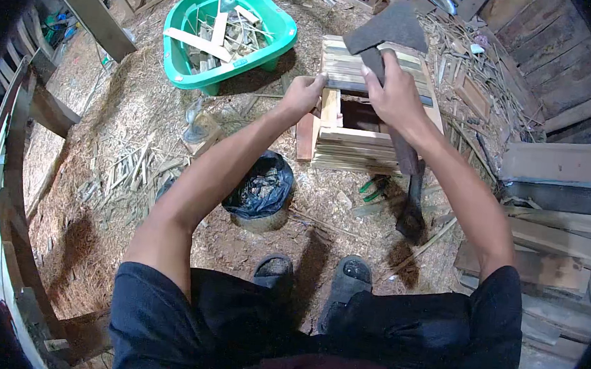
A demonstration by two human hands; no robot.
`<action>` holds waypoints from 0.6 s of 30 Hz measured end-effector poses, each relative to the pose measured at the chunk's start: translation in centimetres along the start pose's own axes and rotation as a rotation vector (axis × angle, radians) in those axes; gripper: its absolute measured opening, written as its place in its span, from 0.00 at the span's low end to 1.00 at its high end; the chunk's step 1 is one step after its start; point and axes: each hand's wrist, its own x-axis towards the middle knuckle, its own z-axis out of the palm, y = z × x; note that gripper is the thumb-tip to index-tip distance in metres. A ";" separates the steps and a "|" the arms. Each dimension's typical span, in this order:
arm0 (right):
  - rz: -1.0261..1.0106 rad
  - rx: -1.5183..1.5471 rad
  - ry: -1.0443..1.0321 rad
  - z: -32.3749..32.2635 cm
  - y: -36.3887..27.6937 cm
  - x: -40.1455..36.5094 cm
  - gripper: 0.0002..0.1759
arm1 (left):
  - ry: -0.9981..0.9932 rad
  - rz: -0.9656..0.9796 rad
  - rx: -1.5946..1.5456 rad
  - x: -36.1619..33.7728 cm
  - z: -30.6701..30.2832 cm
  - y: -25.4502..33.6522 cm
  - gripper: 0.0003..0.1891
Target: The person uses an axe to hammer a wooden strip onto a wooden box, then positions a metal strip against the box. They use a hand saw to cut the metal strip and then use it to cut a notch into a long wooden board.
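Head view: right hand (395, 88) closed around the axe (389, 31), gripping the handle just below the head; dark head above the far part of the slatted wooden box (357, 148), handle running back beneath the forearm toward the wearer. Contact between axe and box cannot be told. Left hand (305, 94) closed on the left end of a grey slat (348, 84) at the box top, thumb uppermost, fingertips partly hidden. Box sits on the shavings-strewn floor (133, 127), ahead of the wearer's sandals (274, 269); dark opening in its top between the two hands. Left of box, beyond the left hand: green basin (178, 23) with wood offcuts inside. Nearer, below the left forearm: bucket lined with a black bag (282, 190), debris within. Green-handled tool (375, 189) near the box's near side. Planks (555, 239) at right.
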 end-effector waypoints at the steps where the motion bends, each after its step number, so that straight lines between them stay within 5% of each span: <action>1: -0.054 -0.012 0.008 0.3 0.5 -0.1 0.21 | 0.004 0.018 0.012 0.2 0.1 -0.3 0.26; 2: -0.052 -0.191 -0.161 0.6 0.9 -0.8 0.21 | 0.011 0.037 0.024 0.5 0.1 -0.6 0.26; 9: 0.050 0.022 0.032 -1.1 -0.2 0.6 0.19 | 0.038 0.056 0.069 1.2 -0.1 -1.6 0.27; 18: 0.006 -0.161 -0.163 -0.7 0.8 0.6 0.19 | -0.004 -0.008 0.004 1.0 0.1 -1.1 0.27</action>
